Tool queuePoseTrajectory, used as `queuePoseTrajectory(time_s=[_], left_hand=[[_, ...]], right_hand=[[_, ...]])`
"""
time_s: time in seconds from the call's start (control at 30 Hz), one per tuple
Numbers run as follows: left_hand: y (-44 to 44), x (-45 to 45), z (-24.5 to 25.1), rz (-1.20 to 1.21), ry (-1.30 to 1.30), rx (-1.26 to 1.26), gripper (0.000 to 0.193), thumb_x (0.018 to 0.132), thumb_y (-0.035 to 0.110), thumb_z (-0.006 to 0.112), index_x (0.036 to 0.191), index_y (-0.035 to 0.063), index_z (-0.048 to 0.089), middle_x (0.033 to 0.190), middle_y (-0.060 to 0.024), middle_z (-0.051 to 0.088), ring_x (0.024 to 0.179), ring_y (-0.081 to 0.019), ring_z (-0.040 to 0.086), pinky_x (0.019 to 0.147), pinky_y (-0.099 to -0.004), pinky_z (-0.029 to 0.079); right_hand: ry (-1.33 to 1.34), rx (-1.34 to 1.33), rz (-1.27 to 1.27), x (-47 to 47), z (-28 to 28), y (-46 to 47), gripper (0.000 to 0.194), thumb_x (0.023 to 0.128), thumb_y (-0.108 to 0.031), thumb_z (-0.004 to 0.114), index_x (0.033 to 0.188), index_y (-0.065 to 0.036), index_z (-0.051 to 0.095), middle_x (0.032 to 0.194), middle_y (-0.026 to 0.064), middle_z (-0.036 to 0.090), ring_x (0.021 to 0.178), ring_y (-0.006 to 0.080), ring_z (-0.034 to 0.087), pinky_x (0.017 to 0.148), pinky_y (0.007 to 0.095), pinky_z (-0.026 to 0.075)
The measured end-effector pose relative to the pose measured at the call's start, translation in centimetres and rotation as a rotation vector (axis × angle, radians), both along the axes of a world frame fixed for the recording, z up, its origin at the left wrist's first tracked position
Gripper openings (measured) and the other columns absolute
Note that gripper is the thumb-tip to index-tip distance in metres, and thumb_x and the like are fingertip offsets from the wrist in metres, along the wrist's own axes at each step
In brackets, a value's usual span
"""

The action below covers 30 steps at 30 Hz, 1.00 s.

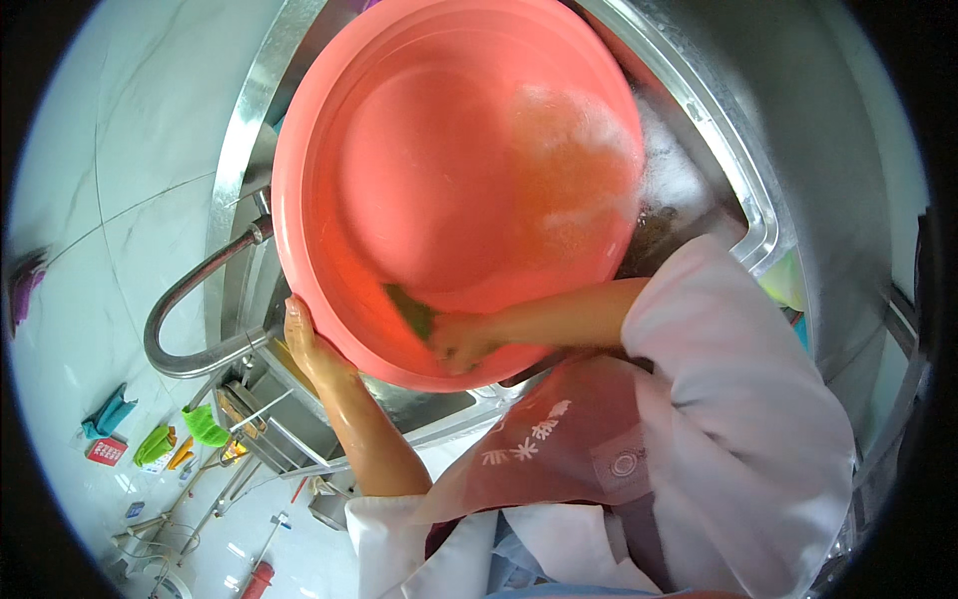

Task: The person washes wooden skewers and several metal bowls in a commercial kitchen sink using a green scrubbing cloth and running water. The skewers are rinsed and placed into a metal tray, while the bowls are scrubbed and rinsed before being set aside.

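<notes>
A large pink plastic basin (419, 172) is held tilted over a stainless steel sink (718, 135), with some soapy water along its right side. My left hand (318, 352) grips the basin's rim at the lower left, thumb up on the edge. Inside the basin, near its lower wall, my right hand (460, 343) holds a dark green scouring pad (412, 311) against the pink surface. Its fingers are slightly blurred. White foam (666, 150) and brownish matter (657, 228) lie in the sink to the right of the basin.
A curved metal faucet (168, 322) stands at the basin's left. Below it are a metal wire rack (288, 434) and a green cloth (203, 427). More cloths, among them a teal one (110, 412), hang on the tiled wall. A red cylinder (258, 580) shows at the bottom left.
</notes>
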<state>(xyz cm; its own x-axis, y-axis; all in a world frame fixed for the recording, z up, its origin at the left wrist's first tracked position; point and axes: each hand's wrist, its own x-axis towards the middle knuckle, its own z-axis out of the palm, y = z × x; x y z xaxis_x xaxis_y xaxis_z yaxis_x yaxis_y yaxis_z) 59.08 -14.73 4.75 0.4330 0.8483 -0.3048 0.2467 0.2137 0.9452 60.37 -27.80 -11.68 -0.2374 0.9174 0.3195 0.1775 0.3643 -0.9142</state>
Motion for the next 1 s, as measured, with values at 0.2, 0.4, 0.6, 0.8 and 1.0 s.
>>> queuePoseTrajectory(time_s=[0.2, 0.4, 0.6, 0.8, 1.0], left_hand=[[-0.1, -0.5, 0.0, -0.040, -0.083, -0.002, 0.040, 0.087, 0.033, 0.053, 0.104, -0.0032, 0.054, 0.101, -0.0126, 0.059, 0.087, -0.0200, 0.057, 0.078, -0.0322, 0.046], [0.1, -2.5, -0.2, -0.124, -0.115, 0.016, 0.025, 0.092, 0.027, 0.046, 0.090, 0.0034, 0.056, 0.088, -0.0046, 0.060, 0.076, -0.0119, 0.055, 0.070, -0.0266, 0.045], [-0.7, -6.5, -0.4, -0.055, -0.055, -0.137, 0.038, 0.092, 0.038, 0.041, 0.088, 0.0031, 0.055, 0.086, -0.0067, 0.062, 0.077, -0.0148, 0.058, 0.068, -0.0282, 0.045], [-1.5, -6.3, 0.9, 0.091, -0.398, -0.453, 0.063, 0.086, 0.059, 0.034, 0.096, -0.0003, 0.054, 0.089, -0.0117, 0.062, 0.083, -0.0193, 0.059, 0.074, -0.0318, 0.047], [-1.3, -5.8, 1.0, -0.046, -0.471, -0.495, 0.054, 0.085, 0.052, 0.046, 0.101, 0.0001, 0.052, 0.099, -0.0109, 0.060, 0.091, -0.0198, 0.057, 0.082, -0.0334, 0.045]], right_hand=[[-0.518, -0.505, -0.164, 7.9, -13.5, -7.7, 0.011, 0.075, -0.017, 0.053, 0.075, -0.006, 0.055, 0.072, 0.0098, 0.056, 0.067, 0.0238, 0.055, 0.062, 0.0351, 0.042], [-0.273, -0.852, -0.950, 17.8, -8.8, -8.3, 0.024, 0.081, -0.029, 0.054, 0.089, -0.007, 0.060, 0.083, 0.0128, 0.062, 0.076, 0.0253, 0.060, 0.068, 0.0366, 0.046], [0.940, -0.019, -0.577, 19.5, 8.0, -1.2, 0.017, 0.090, -0.015, 0.047, 0.097, -0.001, 0.055, 0.082, 0.0084, 0.064, 0.048, 0.0102, 0.051, 0.040, 0.0237, 0.039], [0.082, 0.308, -0.955, 7.2, 14.9, 4.9, 0.017, 0.073, -0.027, 0.064, 0.081, -0.014, 0.060, 0.086, 0.0076, 0.052, 0.073, 0.0229, 0.055, 0.059, 0.0369, 0.045], [0.136, 0.004, -0.358, -3.3, 5.7, -4.0, 0.023, 0.072, -0.025, 0.064, 0.093, -0.017, 0.058, 0.098, 0.0068, 0.049, 0.080, 0.0275, 0.056, 0.066, 0.0396, 0.048]])
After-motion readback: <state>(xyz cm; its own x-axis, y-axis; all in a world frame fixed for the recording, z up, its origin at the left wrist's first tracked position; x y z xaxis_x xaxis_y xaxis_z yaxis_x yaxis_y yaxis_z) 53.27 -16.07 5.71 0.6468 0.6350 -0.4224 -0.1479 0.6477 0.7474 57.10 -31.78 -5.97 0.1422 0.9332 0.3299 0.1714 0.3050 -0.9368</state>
